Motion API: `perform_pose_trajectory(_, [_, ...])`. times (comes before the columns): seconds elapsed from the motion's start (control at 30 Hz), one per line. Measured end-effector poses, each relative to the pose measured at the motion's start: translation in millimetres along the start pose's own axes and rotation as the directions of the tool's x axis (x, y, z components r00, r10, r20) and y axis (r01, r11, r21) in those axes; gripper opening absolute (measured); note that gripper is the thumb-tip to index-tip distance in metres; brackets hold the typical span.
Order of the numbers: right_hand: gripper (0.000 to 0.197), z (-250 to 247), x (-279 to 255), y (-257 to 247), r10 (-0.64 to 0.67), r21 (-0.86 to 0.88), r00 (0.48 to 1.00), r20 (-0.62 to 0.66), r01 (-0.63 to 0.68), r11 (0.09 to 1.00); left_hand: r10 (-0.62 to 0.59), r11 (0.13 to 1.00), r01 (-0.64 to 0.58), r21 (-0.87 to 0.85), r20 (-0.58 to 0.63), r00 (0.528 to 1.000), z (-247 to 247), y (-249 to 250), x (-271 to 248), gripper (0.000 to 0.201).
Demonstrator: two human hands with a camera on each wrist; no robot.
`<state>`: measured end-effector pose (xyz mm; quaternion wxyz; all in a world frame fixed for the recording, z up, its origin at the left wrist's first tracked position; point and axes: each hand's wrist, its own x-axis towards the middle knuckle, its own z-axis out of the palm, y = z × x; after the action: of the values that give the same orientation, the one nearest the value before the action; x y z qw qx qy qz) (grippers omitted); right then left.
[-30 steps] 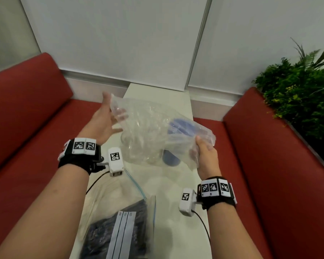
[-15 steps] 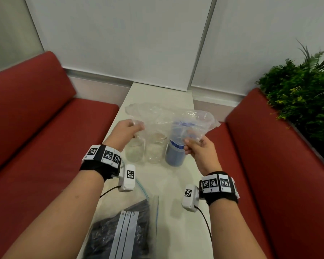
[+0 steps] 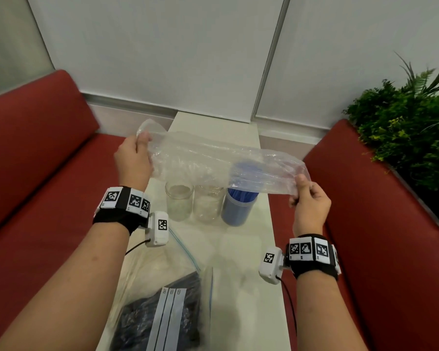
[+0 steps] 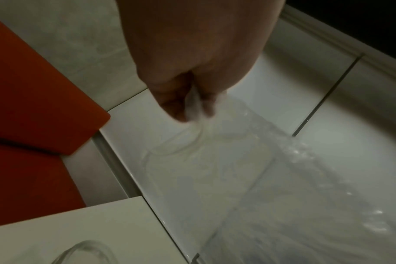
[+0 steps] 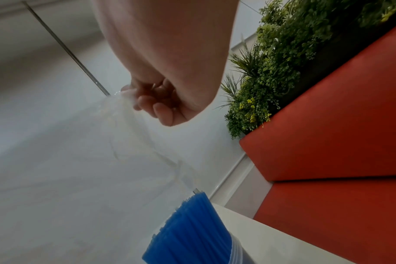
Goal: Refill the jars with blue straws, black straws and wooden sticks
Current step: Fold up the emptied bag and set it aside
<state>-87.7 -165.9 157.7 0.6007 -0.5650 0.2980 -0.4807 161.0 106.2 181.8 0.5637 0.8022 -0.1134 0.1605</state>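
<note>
An empty clear plastic bag (image 3: 213, 163) is stretched wide in the air above three jars. My left hand (image 3: 134, 158) pinches its left end (image 4: 192, 109); my right hand (image 3: 307, 196) pinches its right end (image 5: 124, 100). Below it, on the narrow white table (image 3: 243, 262), stand two empty glass jars (image 3: 179, 202) (image 3: 208, 203) and a third jar packed with blue straws (image 3: 238, 206) (image 5: 187, 230). A zip bag of black straws (image 3: 162, 315) lies on the table near me. No wooden sticks are in view.
Red sofa seats (image 3: 41, 198) flank the table on both sides. A green plant (image 3: 403, 133) stands behind the right sofa. A white wall (image 3: 162, 51) closes the far end of the table.
The hands have moved apart and pulled the crumpled bag out flat and wide above the jars. The left hand swung out to the left, the right hand to the right.
</note>
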Motion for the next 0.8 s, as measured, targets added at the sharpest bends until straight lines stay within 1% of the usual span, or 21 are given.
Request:
perform_pose_trajectory(0.07, [0.041,-4.1,2.5,-3.5,-0.003,-0.003,0.998,-0.056,0.003,1.000,0.046,0.999,-0.046,0.001,-0.014,0.999,-5.5,3.6,1.6,0.051])
perform_pose_trajectory(0.1, [0.043,-6.4,3.7,-4.2,-0.011,-0.005,0.997,-0.075,0.010,1.000,0.038,0.999,-0.038,-0.019,-0.011,0.999,-8.5,6.0,2.3,0.054])
perform_pose_trajectory(0.13, [0.045,-8.6,4.6,-4.6,-0.019,-0.005,0.995,-0.095,0.018,1.000,0.007,0.998,-0.008,-0.063,-0.013,1.000,-11.2,8.9,2.0,0.056])
perform_pose_trajectory(0.2, [0.051,-11.3,5.3,-5.0,-0.030,-0.018,0.991,-0.127,0.028,0.999,-0.098,0.976,0.087,-0.202,-0.048,0.994,-14.7,15.0,1.7,0.062])
perform_pose_trajectory(0.27, [0.063,-12.7,4.1,-2.7,-0.021,-0.070,0.988,-0.152,0.010,0.997,-0.207,0.934,0.171,-0.313,-0.085,0.975,-15.5,20.0,1.9,0.067])
perform_pose_trajectory(0.3, [0.065,-13.1,3.1,-1.1,-0.007,-0.106,0.985,-0.172,-0.012,0.994,-0.239,0.925,0.195,-0.326,-0.100,0.966,-15.8,22.8,2.6,0.069])
perform_pose_trajectory(0.37, [0.057,-13.6,1.8,-0.1,0.013,-0.200,0.969,-0.248,-0.065,0.978,-0.270,0.915,0.227,-0.334,-0.088,0.959,-16.9,29.1,4.3,0.071])
perform_pose_trajectory(0.4, [0.050,-13.7,2.2,-0.1,0.000,-0.266,0.953,-0.302,-0.084,0.960,-0.270,0.906,0.241,-0.349,-0.036,0.962,-17.7,33.6,4.6,0.070])
perform_pose_trajectory(0.43, [0.041,-12.7,2.3,-1.4,-0.042,-0.339,0.933,-0.357,-0.088,0.937,-0.247,0.893,0.252,-0.372,0.061,0.967,-18.0,37.4,5.2,0.066])
perform_pose_trajectory(0.47, [0.035,-10.0,2.4,-4.9,-0.109,-0.418,0.911,-0.397,-0.073,0.906,-0.194,0.874,0.260,-0.411,0.195,0.961,-17.3,41.8,5.2,0.057])
perform_pose_trajectory(0.5, [0.038,-5.1,0.2,-10.8,-0.196,-0.484,0.896,-0.397,-0.023,0.875,-0.113,0.848,0.267,-0.459,0.335,0.935,-16.4,47.3,4.2,0.045])
perform_pose_trajectory(0.53, [0.044,1.3,-2.1,-17.2,-0.304,-0.532,0.890,-0.339,0.085,0.843,-0.023,0.818,0.283,-0.500,0.463,0.886,-15.8,54.1,2.2,0.033])
perform_pose_trajectory(0.57, [0.049,9.5,-5.7,-24.1,-0.408,-0.567,0.888,-0.210,0.229,0.791,0.059,0.795,0.304,-0.525,0.566,0.822,-15.3,61.2,0.0,0.030])
perform_pose_trajectory(0.6, [0.051,19.7,-10.1,-31.2,-0.485,-0.569,0.874,-0.023,0.388,0.725,0.128,0.781,0.319,-0.537,0.638,0.759,-15.2,68.7,-2.0,0.038])
perform_pose_trajectory(0.63, [0.054,31.6,-16.4,-38.1,-0.511,-0.539,0.839,0.185,0.521,0.661,0.189,0.778,0.318,-0.541,0.684,0.704,-15.7,76.6,-4.1,0.046])
perform_pose_trajectory(0.67, [0.059,43.1,-23.2,-43.1,-0.475,-0.503,0.797,0.372,0.604,0.619,0.241,0.786,0.296,-0.543,0.710,0.662,-16.2,84.7,-6.3,0.050])
perform_pose_trajectory(0.7, [0.065,54.2,-29.1,-46.0,-0.415,-0.486,0.755,0.508,0.649,0.585,0.284,0.796,0.264,-0.545,0.721,0.633,-17.4,93.5,-8.6,0.050])
perform_pose_trajectory(0.73, [0.068,63.4,-34.0,-47.8,-0.362,-0.495,0.730,0.580,0.668,0.556,0.317,0.799,0.239,-0.551,0.724,0.612,-17.8,102.1,-10.8,0.047])
perform_pose_trajectory(0.77, [0.064,70.0,-38.8,-48.6,-0.336,-0.511,0.732,0.593,0.664,0.546,0.335,0.805,0.218,-0.552,0.726,0.601,-18.5,111.0,-13.1,0.042])
perform_pose_trajectory(0.8, [0.053,74.5,-41.3,-49.1,-0.336,-0.511,0.744,0.577,0.650,0.562,0.341,0.817,0.183,-0.546,0.715,0.610,-18.7,119.5,-15.2,0.035])
